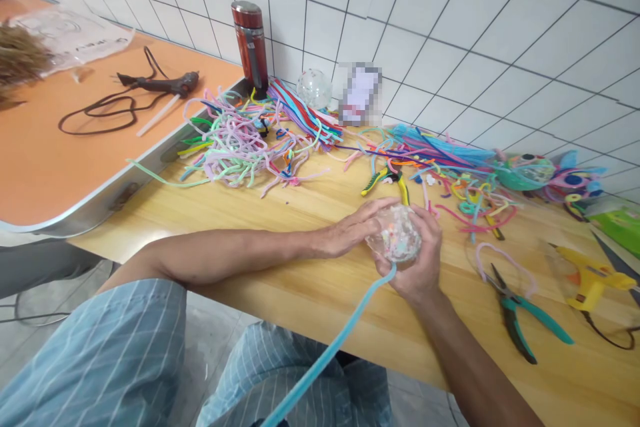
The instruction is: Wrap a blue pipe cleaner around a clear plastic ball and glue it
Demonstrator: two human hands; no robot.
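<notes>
A clear plastic ball with small coloured bits inside is held above the wooden table. My right hand wraps round its right side and underside. From the left, my left hand lies against the ball with its fingers stretched out fairly straight. A blue pipe cleaner runs from the ball's lower edge down towards the camera; its far end is out of view. Just behind the ball, pliers with yellow and green handles lie on the table, partly hidden.
Tangled pipe cleaners and bundles of straight ones line the wall side. Green-handled pliers and a yellow glue gun lie at right. A red flask, another clear ball and a black glue gun stand or lie further off.
</notes>
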